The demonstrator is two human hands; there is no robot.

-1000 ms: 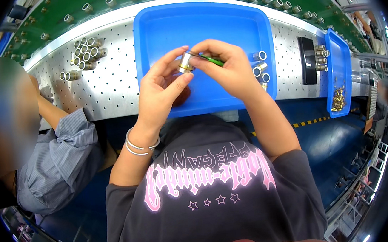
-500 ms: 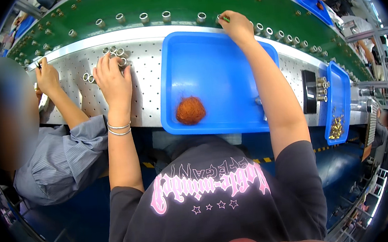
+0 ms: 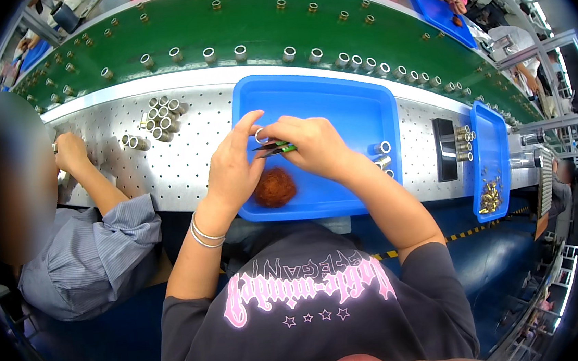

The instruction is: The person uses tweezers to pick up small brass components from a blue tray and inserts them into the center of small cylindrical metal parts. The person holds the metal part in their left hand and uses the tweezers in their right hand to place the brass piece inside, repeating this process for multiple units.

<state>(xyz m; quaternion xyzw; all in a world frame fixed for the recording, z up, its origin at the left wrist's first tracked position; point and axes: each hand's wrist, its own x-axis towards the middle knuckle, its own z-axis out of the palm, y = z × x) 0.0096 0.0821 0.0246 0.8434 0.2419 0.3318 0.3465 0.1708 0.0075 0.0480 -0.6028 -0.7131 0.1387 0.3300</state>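
Over the blue tray (image 3: 332,207), my two hands are together. My left hand (image 3: 228,172) has its thumb and forefinger curved around a short silver metal sleeve (image 3: 259,136), whose ring-shaped end shows between the hands. My right hand (image 3: 317,145) grips a small green-handled tool with dark, thin blades (image 3: 276,147); its fingertips meet the sleeve too. Below my left hand lies a ball of copper-coloured wire wool (image 3: 274,187). A few metal sleeves (image 3: 382,147) lie in the tray beside my right forearm.
A green conveyor (image 3: 173,29) carries rows of metal sleeves. More sleeves (image 3: 160,116) stand clustered on the perforated metal bench (image 3: 193,144). At right are a black box (image 3: 445,149) and a narrow blue tray (image 3: 481,157) with brass pieces (image 3: 490,197). A co-worker's hand (image 3: 70,151) is at left.
My left hand has come right from the clustered sleeves to above the tray. My right hand has drawn back from the conveyor edge, and both hands now meet at a sleeve.
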